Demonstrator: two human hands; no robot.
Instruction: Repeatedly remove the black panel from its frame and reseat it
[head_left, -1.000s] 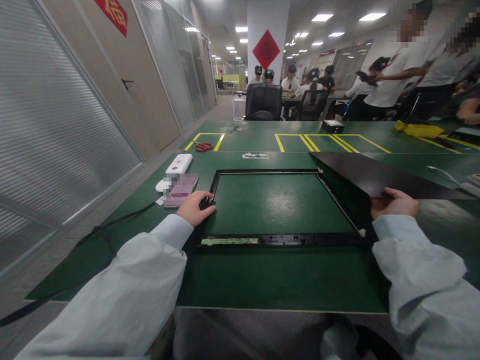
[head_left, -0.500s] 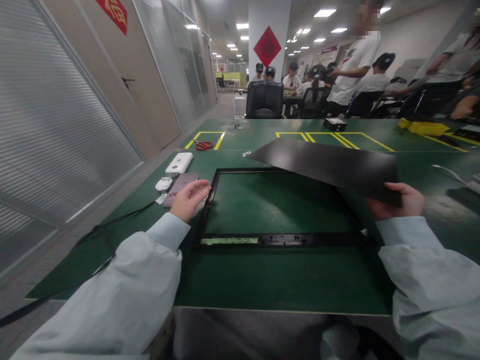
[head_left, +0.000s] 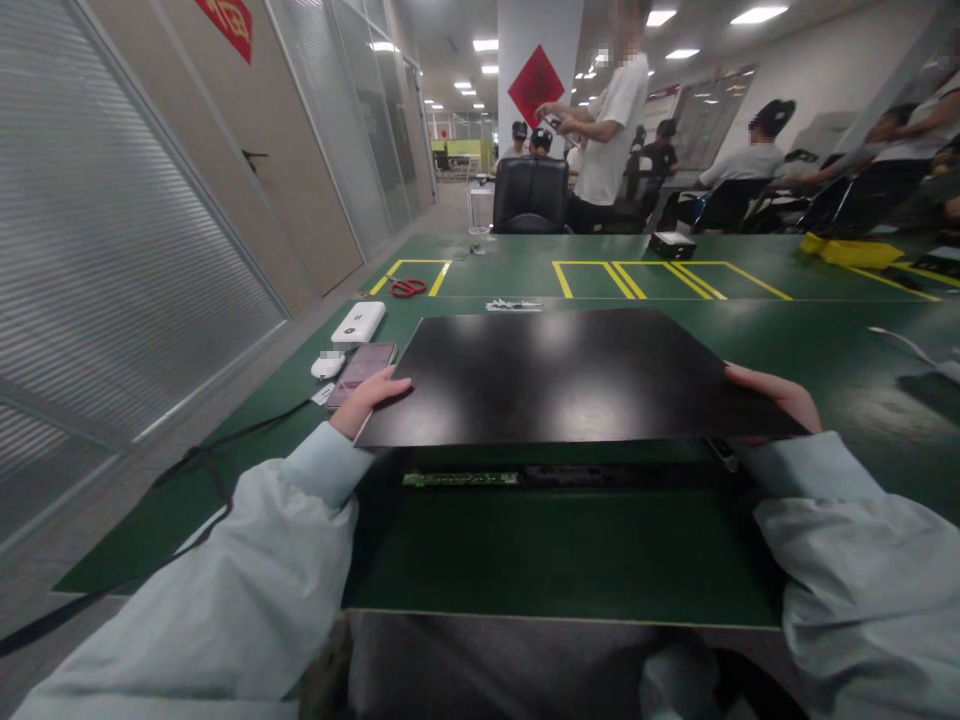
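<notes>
A flat black panel [head_left: 562, 375] spans the space between my two hands, its dark face up with light glinting on it. At its left edge my left hand [head_left: 369, 398] is closed, thumb on top and the other fingers hidden beneath. On the right edge my right hand [head_left: 780, 395] grips it too, fingers mostly out of sight. Below the panel lies a black rectangular frame [head_left: 600, 476], nearly all covered. Its front bar still shows, with a green circuit board strip [head_left: 459, 480] at the left of that bar.
A phone [head_left: 363, 372], a white earbud case [head_left: 328, 366] and a white power bank [head_left: 359, 324] lie to the left. Beyond are red scissors [head_left: 408, 288] and small white pieces [head_left: 514, 306]. A black box [head_left: 672, 246] and a yellow object [head_left: 851, 250] sit farther back. People are behind the table.
The panel has come down and left, levelling over the frame. My left hand, empty before, now holds its left edge. A standing person in the background has moved left.
</notes>
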